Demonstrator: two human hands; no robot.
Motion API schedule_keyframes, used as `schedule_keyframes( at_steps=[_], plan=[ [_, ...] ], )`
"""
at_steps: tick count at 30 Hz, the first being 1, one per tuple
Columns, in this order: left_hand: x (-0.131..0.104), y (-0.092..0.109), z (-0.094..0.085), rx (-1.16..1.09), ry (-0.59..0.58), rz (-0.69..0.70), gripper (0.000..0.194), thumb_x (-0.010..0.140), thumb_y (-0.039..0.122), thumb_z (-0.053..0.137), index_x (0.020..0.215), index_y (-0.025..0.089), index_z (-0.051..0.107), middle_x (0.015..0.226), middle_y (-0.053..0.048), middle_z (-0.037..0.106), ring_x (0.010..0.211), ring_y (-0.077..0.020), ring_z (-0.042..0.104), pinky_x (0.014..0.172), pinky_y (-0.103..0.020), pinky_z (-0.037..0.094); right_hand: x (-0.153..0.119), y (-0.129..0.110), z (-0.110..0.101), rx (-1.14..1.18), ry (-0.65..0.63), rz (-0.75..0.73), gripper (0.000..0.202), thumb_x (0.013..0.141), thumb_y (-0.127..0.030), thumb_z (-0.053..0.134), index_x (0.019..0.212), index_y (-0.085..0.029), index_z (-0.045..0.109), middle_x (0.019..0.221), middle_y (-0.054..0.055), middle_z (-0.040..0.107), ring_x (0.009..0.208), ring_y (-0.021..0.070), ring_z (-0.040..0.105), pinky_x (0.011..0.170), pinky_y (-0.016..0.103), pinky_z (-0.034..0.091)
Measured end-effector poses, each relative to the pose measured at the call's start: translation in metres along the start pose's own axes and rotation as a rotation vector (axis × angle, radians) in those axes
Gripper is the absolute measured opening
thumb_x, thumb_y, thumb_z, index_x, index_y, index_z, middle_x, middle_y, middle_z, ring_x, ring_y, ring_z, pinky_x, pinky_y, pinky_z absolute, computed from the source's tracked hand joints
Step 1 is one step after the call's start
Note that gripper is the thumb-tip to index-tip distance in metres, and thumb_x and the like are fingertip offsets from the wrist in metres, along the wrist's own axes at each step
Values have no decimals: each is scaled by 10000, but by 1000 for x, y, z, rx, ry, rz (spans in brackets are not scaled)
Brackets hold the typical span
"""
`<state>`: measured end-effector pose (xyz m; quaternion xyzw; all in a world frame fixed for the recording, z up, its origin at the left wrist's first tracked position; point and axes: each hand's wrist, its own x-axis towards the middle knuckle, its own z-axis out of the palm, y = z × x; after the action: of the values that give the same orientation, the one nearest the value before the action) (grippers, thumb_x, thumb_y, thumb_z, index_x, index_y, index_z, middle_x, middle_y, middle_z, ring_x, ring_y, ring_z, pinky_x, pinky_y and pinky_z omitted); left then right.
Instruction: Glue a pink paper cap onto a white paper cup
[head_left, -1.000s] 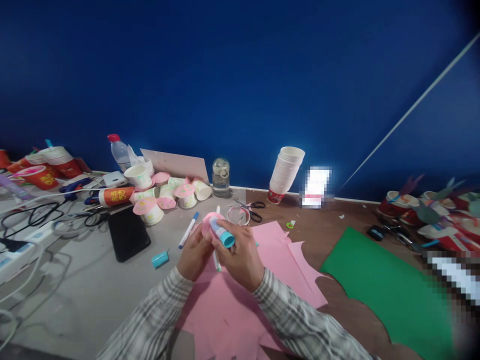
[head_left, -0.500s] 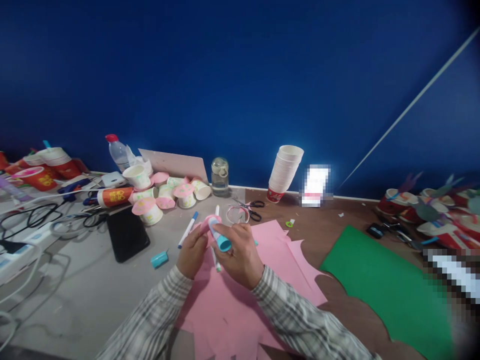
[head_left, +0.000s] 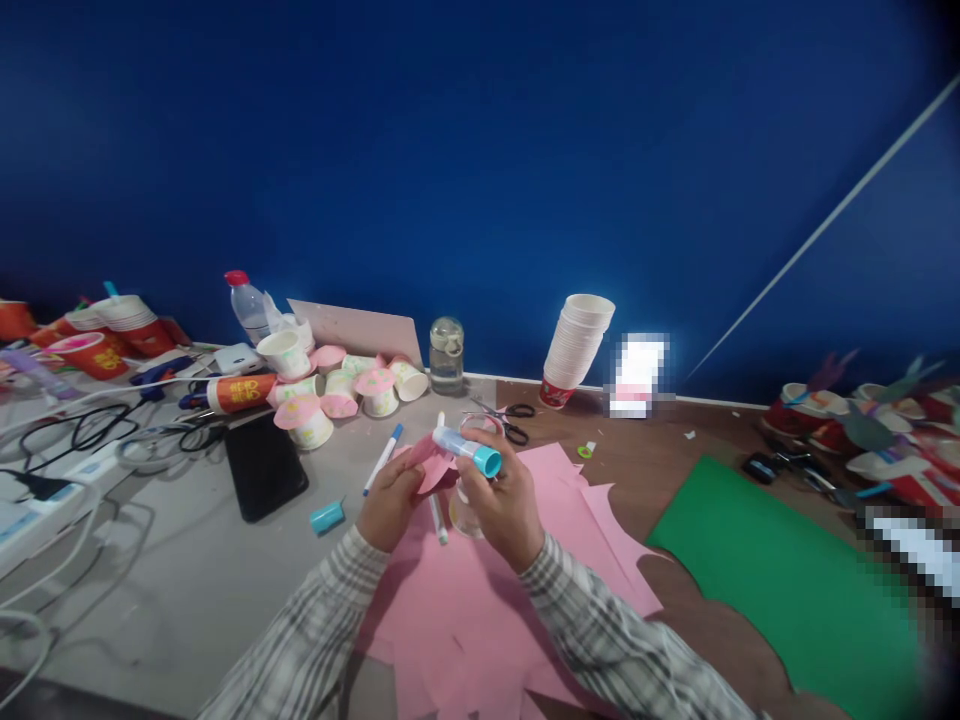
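Observation:
My right hand [head_left: 511,500] grips a glue stick [head_left: 459,446] with a turquoise base, tilted so its far end points to the left. Pinched in my left hand [head_left: 391,503] is a small pink paper piece [head_left: 429,466]; the glue stick's end is against or just above it. A pale paper cup [head_left: 465,518] shows partly beneath my right hand, the rest hidden. Under both hands lie pink paper sheets [head_left: 480,610]. The turquoise glue cap [head_left: 327,517] rests on the table left of my left hand, near a blue-capped marker [head_left: 383,460].
Cups with pink paper tops [head_left: 304,420] cluster at the back left, beside a black phone [head_left: 266,468]. Scissors [head_left: 514,420], a bottle [head_left: 447,357] and a tall cup stack [head_left: 576,350] stand or lie behind. Green paper [head_left: 780,590] covers the right side.
My right hand has moved up and right, swinging the glue stick nearer to level. The pink paper now shows more of its face. The view has shifted slightly.

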<state>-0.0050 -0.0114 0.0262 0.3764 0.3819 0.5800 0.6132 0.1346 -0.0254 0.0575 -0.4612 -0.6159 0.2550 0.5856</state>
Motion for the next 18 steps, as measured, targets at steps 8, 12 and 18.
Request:
schedule_keyframes(
  at_steps=[8,12,18],
  plan=[
    [-3,12,10,-81,140,-47,514,475,409,739,924,184,630,798,-36,691,726,-200,628,552,-244,510,-5,-1,5,17,-89,-13,223,763,-273,592,983,-260,619,921,11,715,807,197,658,725,306,498],
    [-3,9,12,15,152,-15,510,499,478,713,898,171,633,737,-40,688,673,-204,622,520,-263,496,-7,-4,1,-237,-127,-257,268,735,-256,629,1001,-285,608,843,9,725,718,202,646,756,358,443],
    [0,5,7,71,128,41,462,556,505,662,878,176,619,749,-37,680,734,-226,618,658,-340,508,-8,-10,-4,-316,-185,-431,329,726,-254,627,1047,-282,555,791,-11,719,623,171,626,730,350,397]
  ],
)
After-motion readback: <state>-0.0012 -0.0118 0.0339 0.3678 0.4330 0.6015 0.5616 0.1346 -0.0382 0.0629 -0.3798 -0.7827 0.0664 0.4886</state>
